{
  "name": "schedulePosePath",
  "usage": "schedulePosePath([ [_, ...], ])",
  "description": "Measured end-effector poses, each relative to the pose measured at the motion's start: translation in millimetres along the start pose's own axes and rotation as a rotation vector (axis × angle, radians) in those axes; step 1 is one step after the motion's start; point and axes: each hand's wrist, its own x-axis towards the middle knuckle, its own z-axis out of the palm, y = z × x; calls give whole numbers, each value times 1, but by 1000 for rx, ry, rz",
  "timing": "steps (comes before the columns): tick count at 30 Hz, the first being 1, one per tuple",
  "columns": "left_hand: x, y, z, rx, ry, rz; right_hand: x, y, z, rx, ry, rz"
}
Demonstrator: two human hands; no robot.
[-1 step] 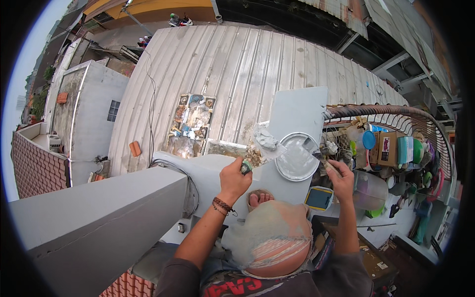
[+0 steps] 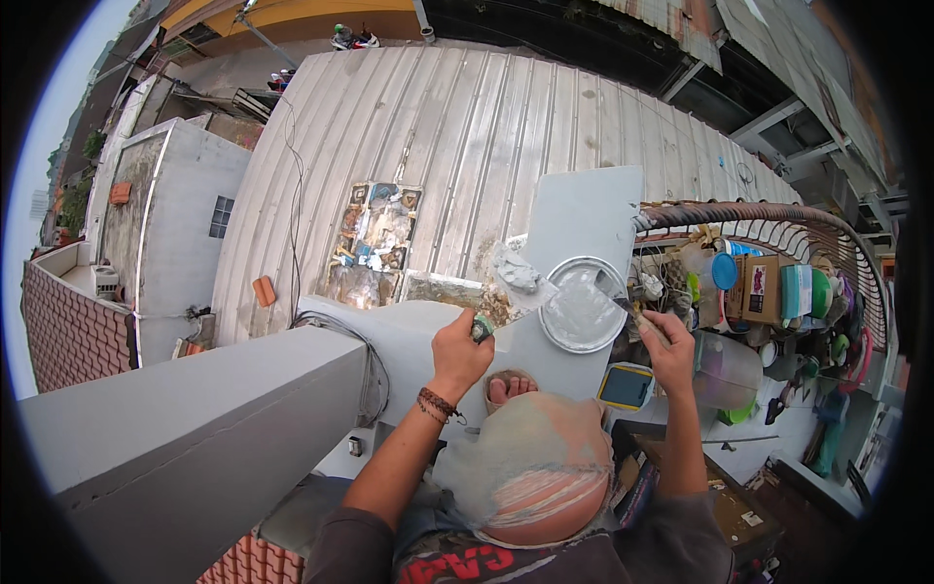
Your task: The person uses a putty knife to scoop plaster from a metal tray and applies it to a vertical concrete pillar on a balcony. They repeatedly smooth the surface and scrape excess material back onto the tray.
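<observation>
My left hand (image 2: 461,356) is closed round the green handle of a scraper (image 2: 483,327). A lump of white putty (image 2: 515,270) sits on the scraper's far end, next to the rim of a round white tub (image 2: 547,329). My right hand (image 2: 669,354) grips a putty knife (image 2: 646,326) by its handle. The knife's blade lies over the tub's right side, at the pale paste (image 2: 579,310) inside. The tub stands on a grey ledge (image 2: 589,209). My bare foot (image 2: 508,387) is on the same ledge, just below the tub.
A corrugated metal roof (image 2: 467,146) spreads beyond the ledge, with a debris-filled tray (image 2: 379,234) on it. To the left lies a grey beam (image 2: 214,419) with coiled cable (image 2: 365,360). A curved railing (image 2: 730,216), a cardboard box (image 2: 764,289) and household clutter stand right.
The putty lump on the left scraper has shifted slightly left, away from the tub's rim. Both hands are almost where they were.
</observation>
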Motion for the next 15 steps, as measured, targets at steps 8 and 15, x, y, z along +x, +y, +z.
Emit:
schedulePosePath([
  [8,-3,-14,17,-62,-13,-144,25,-6,24,-417,-137,-425],
  [15,3,-16,30,-62,-52,-137,38,-4,39,-415,-288,-512],
])
